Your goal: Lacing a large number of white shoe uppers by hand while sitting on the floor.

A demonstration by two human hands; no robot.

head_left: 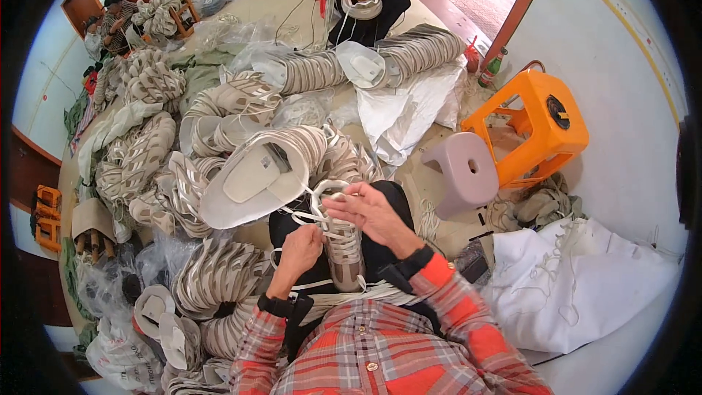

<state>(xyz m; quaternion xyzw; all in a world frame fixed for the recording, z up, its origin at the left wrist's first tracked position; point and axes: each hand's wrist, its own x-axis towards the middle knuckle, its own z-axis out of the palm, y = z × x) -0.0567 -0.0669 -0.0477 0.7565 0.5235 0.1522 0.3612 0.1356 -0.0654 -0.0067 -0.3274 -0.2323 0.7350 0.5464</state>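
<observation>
A beige-and-brown shoe upper [342,257] rests lengthwise on my lap between my knees, its collar pointing away from me. White shoelace [301,216] criss-crosses its front, and a loose length trails to the left of the collar. My left hand [298,250] is closed in a pinch on the lace, just left of the upper. Over the collar end lies my right hand [369,213], its fingertips together on the lace near the top eyelets; the thumb's grip is partly hidden. Directly beyond the hands lies a large nested stack of similar uppers [252,175].
More bundles of uppers [219,274] lie left and ahead. To the right stand a mauve stool [468,172] and an orange stool [559,113], with a white sack [563,285] nearer. A green bottle [493,66] stands by the wall. Across from me a co-worker [358,0] handles an upper.
</observation>
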